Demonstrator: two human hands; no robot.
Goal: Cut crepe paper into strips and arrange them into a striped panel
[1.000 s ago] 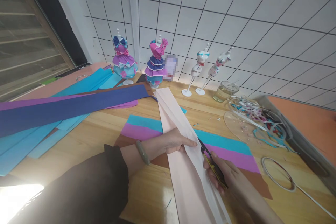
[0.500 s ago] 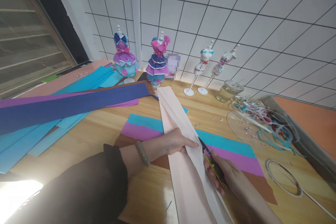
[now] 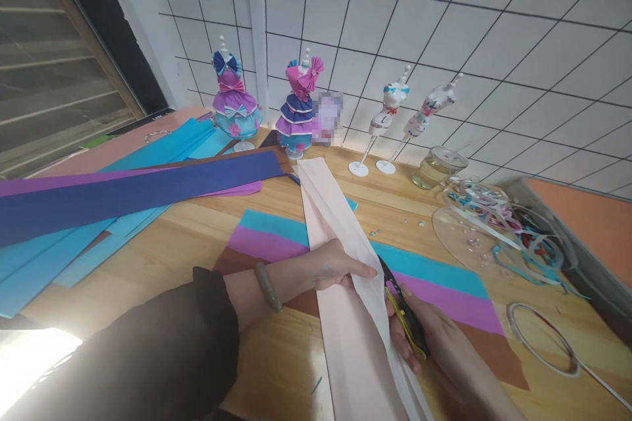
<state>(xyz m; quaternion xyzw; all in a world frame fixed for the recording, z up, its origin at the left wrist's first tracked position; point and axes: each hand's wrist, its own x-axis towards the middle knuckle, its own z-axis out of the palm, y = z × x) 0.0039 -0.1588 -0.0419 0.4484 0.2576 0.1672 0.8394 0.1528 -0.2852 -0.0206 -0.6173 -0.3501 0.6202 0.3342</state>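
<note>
A long pale pink strip of crepe paper, folded lengthwise, runs from the table's middle toward me. My left hand pinches its upper layer, thumb on top and the other fingers underneath. On the right, my right hand is closed round scissors with black and yellow handles. Their dark blades lie at the strip's right edge, just beyond my left thumb; part of them is hidden by the paper. Beneath the strip lie turquoise, purple and brown paper strips, set side by side.
Blue, purple and navy strips are stacked at left. Two dressed mini mannequins and two barer ones stand along the tiled wall. A glass jar, a heap of ribbons and a ribbon coil sit at right.
The scissors and my right hand have shifted slightly right, and the blades look a little wider apart. My left hand keeps its pinch on the pink paper. The view has tilted slightly.
</note>
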